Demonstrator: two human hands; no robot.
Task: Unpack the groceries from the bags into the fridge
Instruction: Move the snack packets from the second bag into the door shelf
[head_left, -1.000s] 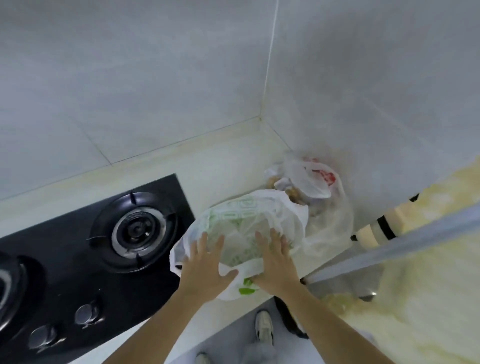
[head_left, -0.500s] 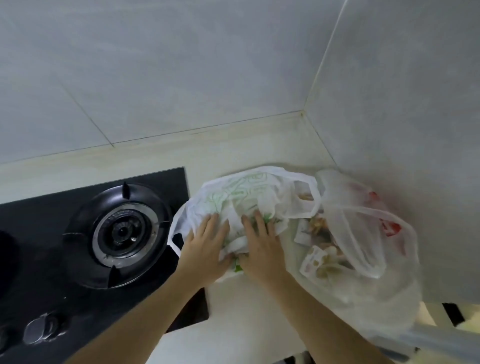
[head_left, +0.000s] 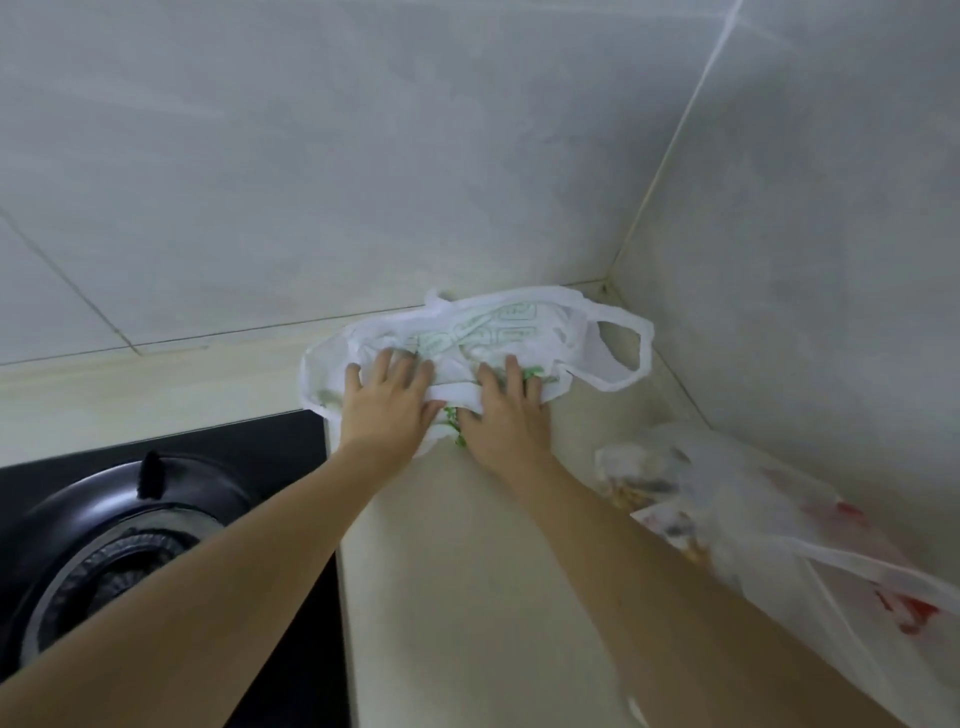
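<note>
A white plastic bag with green print (head_left: 498, 338) lies flattened on the cream countertop (head_left: 467, 571), pushed up against the back wall near the corner. My left hand (head_left: 387, 402) presses flat on the bag's left part with fingers spread. Beside it, my right hand (head_left: 506, 410) presses on the bag's near edge, fingers straight. A second, clear bag with red print (head_left: 769, 530) lies at the right against the side wall and holds several packaged items. No fridge is in view.
A black gas hob (head_left: 156, 545) with a round burner fills the lower left, its edge just left of my left forearm. Grey tiled walls (head_left: 363, 156) meet in a corner behind the bags. Bare countertop lies between my forearms.
The white bag has slid away from the front edge toward the back wall and now lies flatter under both hands. The clear bag is now farther from it, at my right.
</note>
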